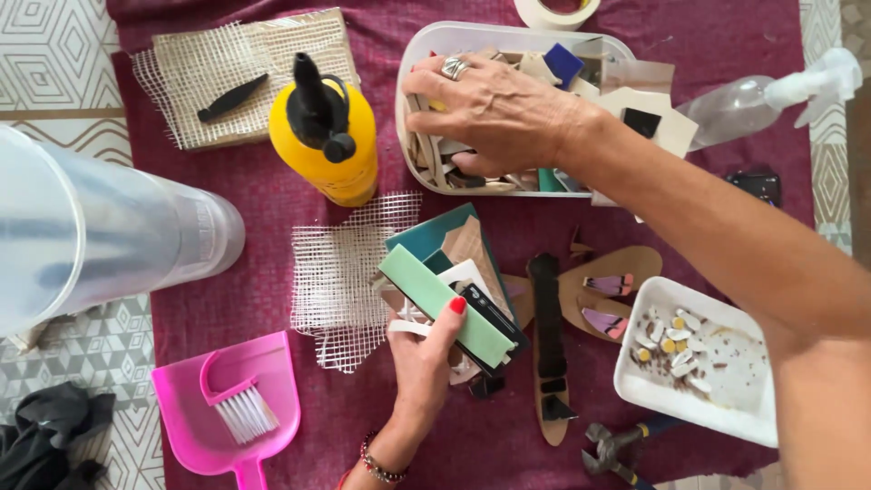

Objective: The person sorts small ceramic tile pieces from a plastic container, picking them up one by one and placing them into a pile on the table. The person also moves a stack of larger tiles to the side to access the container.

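Head view, looking down on a surface [299, 227] covered with a dark red cloth.

Left hand [426, 358], near centre: fingers clamped on a stack of flat tile pieces [454, 290], thumb on top of a pale green tile [440, 304], with teal, white and black pieces fanned beneath it. The stack is raised and tilted, its left end over a square of white mesh [340, 277].

Right hand [494, 113], far centre: reaches across into a white tub [426, 45] of assorted offcuts [562, 63]. Fingers curl down among the pieces; whether they grip one cannot be told, since the fingertips are hidden. The tub lies directly beneath and around this hand, well apart from the held stack.

Risks, as judged from this view:
- The stack is pinched at one end only, several loose layers together. A lower piece could slide out and drop onto the mesh or cloth; cut tile may chip.
- The right forearm crosses above a white tray [699, 367] of small fragments, near right. A lowered elbow could tip or scatter them.
- Offcuts in the tub look sharp-edged; blind rummaging could nick a finger.
- A yellow bottle [327, 136] with a black nozzle stands just left of the tub; a sideways withdrawal could knock it over.

Pink dustpan and brush [231, 404] near left; nippers [612, 449] near right.
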